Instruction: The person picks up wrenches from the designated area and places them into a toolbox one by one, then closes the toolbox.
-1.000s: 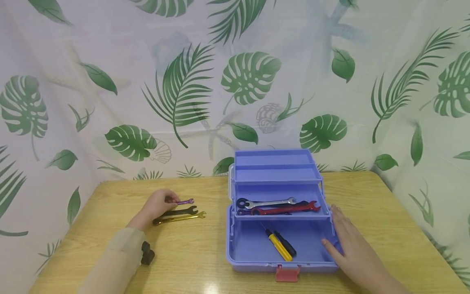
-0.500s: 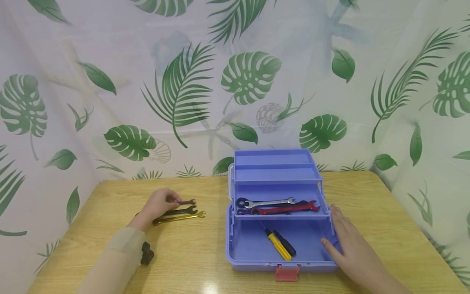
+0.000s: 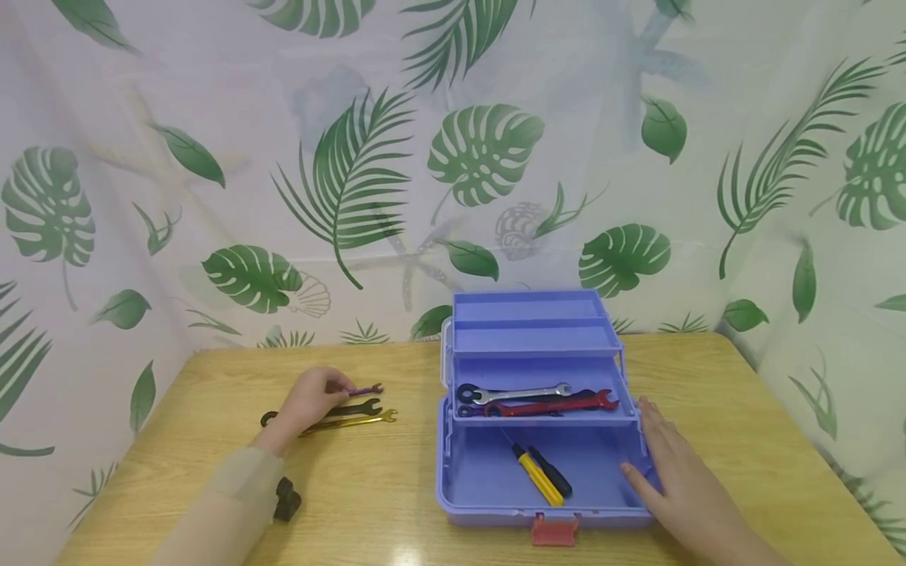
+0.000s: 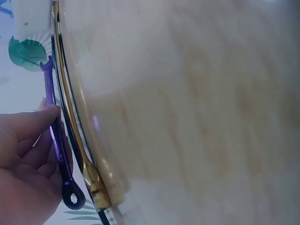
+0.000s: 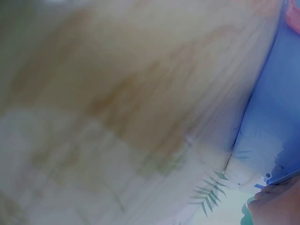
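My left hand [image 3: 314, 398] pinches a purple wrench [image 4: 57, 140] between thumb and fingers, its open end pointing away from the palm in the left wrist view. Beside it on the table lie a black wrench [image 3: 364, 407] and a gold wrench [image 3: 361, 421], partly behind the wrist. My right hand [image 3: 679, 472] rests with extended fingers against the right side of the blue-violet toolbox [image 3: 453, 515]. In the toolbox's middle tray sit a silver wrench [image 3: 524, 392], a red wrench [image 3: 552, 404] and darker ones beneath.
A yellow-handled screwdriver [image 3: 541, 478] and a black-handled one [image 3: 552, 470] lie in the toolbox's bottom. Its upper tray [image 3: 534, 336] stands raised at the back, and a red latch [image 3: 554, 531] hangs at the front. A leaf-patterned cloth [image 3: 382, 173] hangs behind the wooden table [image 3: 396, 503].
The left hand has shifted slightly to the right with the purple wrench, and the black wrench's ring end now shows left of the wrist. My right hand keeps its place on the toolbox.
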Demonstrator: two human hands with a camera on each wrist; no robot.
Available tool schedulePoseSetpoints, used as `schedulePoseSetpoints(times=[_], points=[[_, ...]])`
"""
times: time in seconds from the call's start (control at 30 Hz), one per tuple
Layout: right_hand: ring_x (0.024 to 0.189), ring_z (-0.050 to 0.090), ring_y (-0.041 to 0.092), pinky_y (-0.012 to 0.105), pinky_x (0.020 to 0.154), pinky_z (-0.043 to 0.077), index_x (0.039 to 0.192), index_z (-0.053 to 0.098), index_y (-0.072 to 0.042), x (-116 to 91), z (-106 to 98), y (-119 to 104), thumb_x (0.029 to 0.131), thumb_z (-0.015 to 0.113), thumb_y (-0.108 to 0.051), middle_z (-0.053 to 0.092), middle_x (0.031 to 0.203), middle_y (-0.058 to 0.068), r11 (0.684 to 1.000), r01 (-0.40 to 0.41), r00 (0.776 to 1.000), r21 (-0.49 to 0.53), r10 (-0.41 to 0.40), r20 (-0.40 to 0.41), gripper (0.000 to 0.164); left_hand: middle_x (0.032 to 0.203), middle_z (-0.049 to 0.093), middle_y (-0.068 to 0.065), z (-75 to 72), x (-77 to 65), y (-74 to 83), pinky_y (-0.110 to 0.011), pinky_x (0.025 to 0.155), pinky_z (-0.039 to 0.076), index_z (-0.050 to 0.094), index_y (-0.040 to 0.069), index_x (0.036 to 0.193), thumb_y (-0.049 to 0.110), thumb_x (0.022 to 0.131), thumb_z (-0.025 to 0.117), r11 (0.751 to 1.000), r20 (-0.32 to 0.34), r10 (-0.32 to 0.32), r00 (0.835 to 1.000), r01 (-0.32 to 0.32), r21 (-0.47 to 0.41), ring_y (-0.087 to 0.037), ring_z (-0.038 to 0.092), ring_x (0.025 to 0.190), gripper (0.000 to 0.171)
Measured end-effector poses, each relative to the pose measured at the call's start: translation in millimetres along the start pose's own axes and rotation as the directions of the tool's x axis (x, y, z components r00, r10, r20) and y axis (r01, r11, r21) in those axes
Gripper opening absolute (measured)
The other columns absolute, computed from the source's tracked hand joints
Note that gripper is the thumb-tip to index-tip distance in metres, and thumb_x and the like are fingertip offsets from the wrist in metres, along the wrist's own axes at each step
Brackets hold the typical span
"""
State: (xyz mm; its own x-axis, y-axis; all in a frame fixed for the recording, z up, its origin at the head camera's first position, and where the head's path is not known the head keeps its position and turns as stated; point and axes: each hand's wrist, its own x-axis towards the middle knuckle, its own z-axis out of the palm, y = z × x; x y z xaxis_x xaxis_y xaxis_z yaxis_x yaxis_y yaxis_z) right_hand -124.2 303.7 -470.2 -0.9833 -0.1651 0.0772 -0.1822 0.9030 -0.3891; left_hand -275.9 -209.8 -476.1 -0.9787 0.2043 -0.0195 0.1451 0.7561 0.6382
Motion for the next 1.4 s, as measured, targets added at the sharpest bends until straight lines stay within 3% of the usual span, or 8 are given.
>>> schedulePoseSetpoints(times=[0.3,0.5,0.87,1.4], points=[[0.152,0.032,0.058,0.075,0.117,0.034,0.166,0.017,0.008,0.1,-0.8,0.2,0.105,0.065,-0.039,0.024,0.171,0.033,1.000,0.015,1.000,-0.001,-0.015,-0.011,0.091,0.102,0.078,-0.018,-0.1,-4.2,10.3,-0.044,0.087,0.061,0.080,-0.002,0.101,-0.004,0.096,0.072,0.999,-0.075,-0.051,0.996,0.050,-0.021,-0.029,0.073,0.095,0.009],[0.152,0.031,0.058,0.076,0.117,0.033,0.166,0.017,0.008,0.1,-0.5,-0.4,0.105,0.065,-0.040,0.024,0.171,0.033,1.000,0.001,1.000,-0.009,-0.001,0.006,0.092,0.104,0.079,-0.020,-1.7,-6.3,17.9,-0.043,0.085,0.062,0.080,-0.002,0.102,-0.003,0.096,0.073,0.997,-0.116,-0.056,0.992,0.049,-0.067,-0.032,0.074,0.096,0.009],[0.152,0.031,0.059,0.077,0.117,0.033,0.166,0.016,0.008,1.0,0.0,0.7,0.105,0.064,-0.042,0.024,0.171,0.034,1.000,-0.008,1.000,-0.006,0.008,0.016,0.092,0.104,0.080,-0.019,-7.8,-9.3,45.4,-0.042,0.083,0.062,0.081,0.000,0.104,0.001,0.097,0.074,0.990,-0.116,-0.087,0.989,0.072,-0.125,-0.031,0.075,0.096,0.010],[0.153,0.031,0.058,0.076,0.118,0.032,0.166,0.015,0.008,0.9,0.2,0.7,0.105,0.063,-0.042,0.023,0.171,0.033,1.000,-0.005,1.000,-0.014,0.005,0.009,0.092,0.101,0.081,-0.016,-6.7,-10.9,90.3,-0.039,0.083,0.063,0.082,0.001,0.103,0.001,0.096,0.075,0.990,-0.070,0.015,0.997,-0.025,-0.140,-0.026,0.075,0.092,0.010]])
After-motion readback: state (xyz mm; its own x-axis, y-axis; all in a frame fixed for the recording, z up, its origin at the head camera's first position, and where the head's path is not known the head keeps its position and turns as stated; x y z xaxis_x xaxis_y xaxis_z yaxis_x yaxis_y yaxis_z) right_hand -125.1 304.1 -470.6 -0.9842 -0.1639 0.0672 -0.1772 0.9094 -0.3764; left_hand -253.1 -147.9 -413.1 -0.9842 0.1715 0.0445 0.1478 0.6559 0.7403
